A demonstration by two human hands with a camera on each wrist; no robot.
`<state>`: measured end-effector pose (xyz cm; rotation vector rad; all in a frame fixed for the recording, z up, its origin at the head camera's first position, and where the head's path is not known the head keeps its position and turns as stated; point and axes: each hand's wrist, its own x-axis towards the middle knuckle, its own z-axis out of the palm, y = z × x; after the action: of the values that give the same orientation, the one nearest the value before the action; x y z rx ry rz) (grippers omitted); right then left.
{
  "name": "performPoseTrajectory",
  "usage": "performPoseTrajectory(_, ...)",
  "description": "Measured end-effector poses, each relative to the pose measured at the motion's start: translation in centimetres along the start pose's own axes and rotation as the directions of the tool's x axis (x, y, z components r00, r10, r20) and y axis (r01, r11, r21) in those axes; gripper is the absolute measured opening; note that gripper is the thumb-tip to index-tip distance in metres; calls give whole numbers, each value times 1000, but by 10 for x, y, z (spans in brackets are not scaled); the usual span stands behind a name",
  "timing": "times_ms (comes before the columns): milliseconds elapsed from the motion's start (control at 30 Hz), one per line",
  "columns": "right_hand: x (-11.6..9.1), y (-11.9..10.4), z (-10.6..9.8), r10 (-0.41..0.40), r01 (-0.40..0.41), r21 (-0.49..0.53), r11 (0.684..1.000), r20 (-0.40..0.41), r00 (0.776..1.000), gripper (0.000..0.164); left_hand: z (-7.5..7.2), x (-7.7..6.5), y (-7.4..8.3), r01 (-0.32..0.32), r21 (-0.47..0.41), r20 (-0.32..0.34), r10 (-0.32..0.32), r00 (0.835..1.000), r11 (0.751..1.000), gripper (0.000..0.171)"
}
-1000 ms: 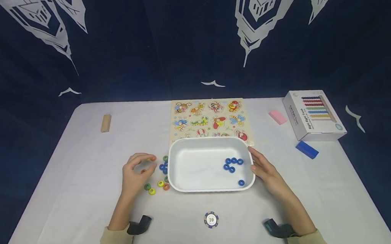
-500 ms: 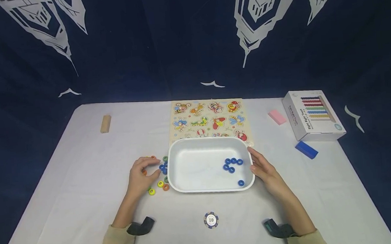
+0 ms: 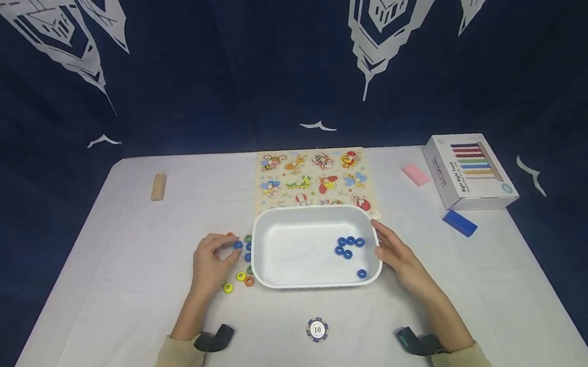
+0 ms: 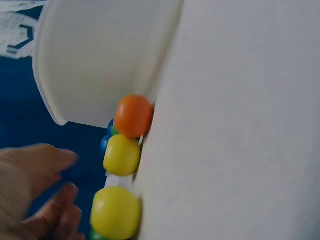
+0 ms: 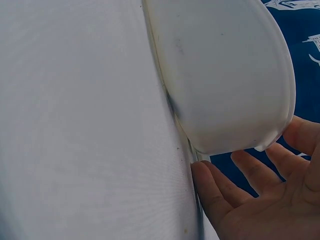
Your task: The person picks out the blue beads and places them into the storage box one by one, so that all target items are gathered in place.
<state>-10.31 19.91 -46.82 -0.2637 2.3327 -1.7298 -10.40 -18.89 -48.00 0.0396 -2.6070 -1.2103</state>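
My left hand (image 3: 211, 265) pinches a blue bead (image 3: 238, 244) between thumb and fingertips, just left of the white tray (image 3: 302, 288). Around it lie loose beads: green (image 3: 249, 238), blue (image 3: 248, 257), yellow (image 3: 241, 276) and orange (image 3: 249, 281). In the left wrist view a yellow bead (image 4: 116, 212) and an orange bead (image 4: 133, 116) are close by; the pinched bead cannot be made out there. Several blue beads (image 3: 348, 254) sit inside the tray's right part. My right hand (image 5: 270, 195) touches the tray's right end from outside, fingers spread along its wall and rim.
An insect picture board (image 3: 314, 176) lies behind the tray, partly covered by it. A poker chip (image 3: 317, 329) lies in front. To the right are a white box (image 3: 471, 172), a blue block (image 3: 460, 223) and a pink block (image 3: 415, 174); a wooden block (image 3: 159, 186) lies far left.
My left hand has moved right to the blue beads, and one blue bead is now pinched and drawn slightly away from the others. The right hand stays at the tray.
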Motion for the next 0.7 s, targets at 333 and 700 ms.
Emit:
performPoseTrajectory(333,1,1,-2,-3,3,2,1000,1,1000,51,21,16,82,-142,-247,101,171,980,959,26)
performPoseTrajectory(700,1,3,-2,-20,20,10,1000,14,1000,51,98,35,105,-95,-182,423,165,891,979,21)
